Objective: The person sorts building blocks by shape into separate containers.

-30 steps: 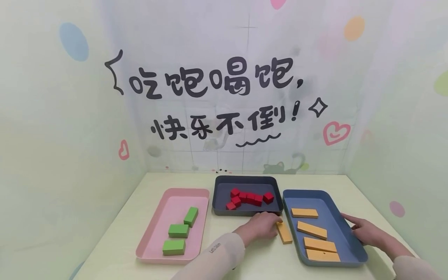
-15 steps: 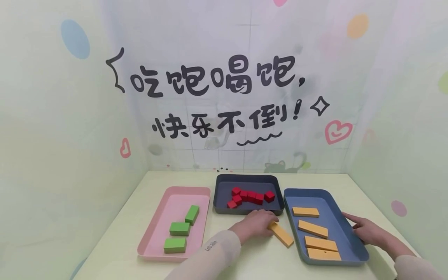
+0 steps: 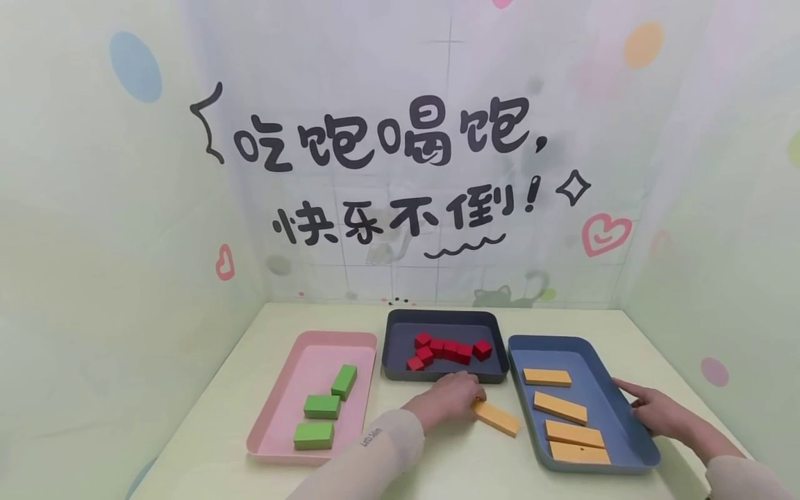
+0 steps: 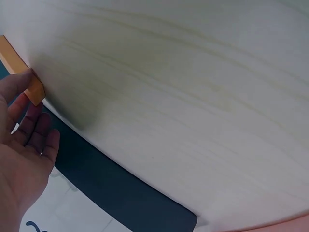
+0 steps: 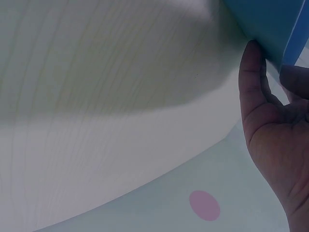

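Note:
My left hand (image 3: 447,398) pinches one end of a yellow wooden block (image 3: 498,419) between thumb and fingers, low over the table between the black and blue trays. The left wrist view shows the thumb against that block (image 4: 13,59), with the other fingers loosely bent below. At the right rim of the blue tray (image 3: 565,353), my right hand (image 3: 665,419) touches the outer wall. In the right wrist view its fingers lie fairly straight along the blue wall (image 5: 273,29). Several yellow blocks (image 3: 560,407) lie flat inside the blue tray.
On the left stands a pink tray (image 3: 312,371) with three green blocks (image 3: 321,406). A black tray (image 3: 446,317) with several red cubes (image 3: 450,350) is at the back centre. Printed walls enclose the pale table (image 3: 437,458) on the left, back and right.
My left hand has moved left and a little nearer, drawing the yellow block along and turning it from steeply slanted to nearly crosswise. The right hand stays at the blue tray.

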A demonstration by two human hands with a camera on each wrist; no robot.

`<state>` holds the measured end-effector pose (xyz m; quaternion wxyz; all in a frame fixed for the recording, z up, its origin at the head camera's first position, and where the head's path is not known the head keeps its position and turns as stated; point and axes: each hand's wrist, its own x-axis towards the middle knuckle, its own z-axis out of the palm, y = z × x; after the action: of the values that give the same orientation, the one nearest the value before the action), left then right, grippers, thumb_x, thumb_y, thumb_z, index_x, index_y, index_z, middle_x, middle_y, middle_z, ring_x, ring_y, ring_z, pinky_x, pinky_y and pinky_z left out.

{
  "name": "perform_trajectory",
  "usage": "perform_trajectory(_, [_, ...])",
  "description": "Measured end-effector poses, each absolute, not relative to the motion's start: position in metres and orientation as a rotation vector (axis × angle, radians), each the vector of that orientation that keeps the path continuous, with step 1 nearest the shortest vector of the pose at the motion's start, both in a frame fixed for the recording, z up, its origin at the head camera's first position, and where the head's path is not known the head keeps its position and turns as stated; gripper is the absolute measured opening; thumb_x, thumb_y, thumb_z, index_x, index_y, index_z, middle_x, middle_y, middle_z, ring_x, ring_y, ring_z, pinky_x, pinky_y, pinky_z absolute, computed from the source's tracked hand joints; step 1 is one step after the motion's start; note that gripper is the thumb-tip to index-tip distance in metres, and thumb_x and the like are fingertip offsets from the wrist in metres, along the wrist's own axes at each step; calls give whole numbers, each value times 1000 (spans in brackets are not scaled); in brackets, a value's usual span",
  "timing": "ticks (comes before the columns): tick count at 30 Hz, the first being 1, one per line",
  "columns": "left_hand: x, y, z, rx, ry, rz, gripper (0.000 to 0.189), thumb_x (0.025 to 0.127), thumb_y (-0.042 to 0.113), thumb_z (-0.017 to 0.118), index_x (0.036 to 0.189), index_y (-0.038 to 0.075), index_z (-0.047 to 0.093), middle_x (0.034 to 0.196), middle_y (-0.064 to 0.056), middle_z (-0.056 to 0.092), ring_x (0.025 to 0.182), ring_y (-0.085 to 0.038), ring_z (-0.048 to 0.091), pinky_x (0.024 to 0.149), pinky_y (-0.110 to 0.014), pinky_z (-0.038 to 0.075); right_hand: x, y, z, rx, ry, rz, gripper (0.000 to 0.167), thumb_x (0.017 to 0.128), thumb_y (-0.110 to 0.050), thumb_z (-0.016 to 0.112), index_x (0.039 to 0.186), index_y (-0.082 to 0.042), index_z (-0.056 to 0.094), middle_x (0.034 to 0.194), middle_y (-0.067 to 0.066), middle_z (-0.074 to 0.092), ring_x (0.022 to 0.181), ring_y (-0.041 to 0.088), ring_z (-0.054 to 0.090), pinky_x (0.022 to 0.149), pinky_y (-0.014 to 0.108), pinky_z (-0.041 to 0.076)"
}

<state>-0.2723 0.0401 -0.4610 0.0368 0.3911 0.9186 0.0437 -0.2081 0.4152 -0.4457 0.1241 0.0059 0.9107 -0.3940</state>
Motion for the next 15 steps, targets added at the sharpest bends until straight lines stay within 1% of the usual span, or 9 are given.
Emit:
perform_trajectory(2, [-272,37,-460,1195,2811,133,29,82,24,82,110,21,76,87,11,57,81,-6,45,74,-19,42,-208,416,-446,20,2651,-1153,61,89,8,40,147,14,23,85,11,53,61,18,42,56,32,46])
perform_trajectory(7, [-276,31,-459,1188,2788,142,27,81,26,81,107,20,76,85,11,56,80,-6,45,74,-18,42,-208,417,-445,27,2644,-1156,61,89,8,40,147,13,22,82,9,50,61,17,41,55,31,45])
perform_trajectory(11, [-279,26,-456,1175,2788,235,26,80,27,81,105,18,76,83,10,54,79,-6,45,72,-18,43,-209,418,-446,33,2645,-1151,61,89,8,40,147,13,22,79,8,48,61,16,40,55,31,43])
perform_trajectory(15, [-281,21,-450,1168,2791,350,25,79,24,81,102,14,76,84,9,54,79,-7,46,71,-18,43,-210,419,-446,28,2646,-1149,61,89,8,40,147,13,22,80,8,49,61,17,40,56,31,43])
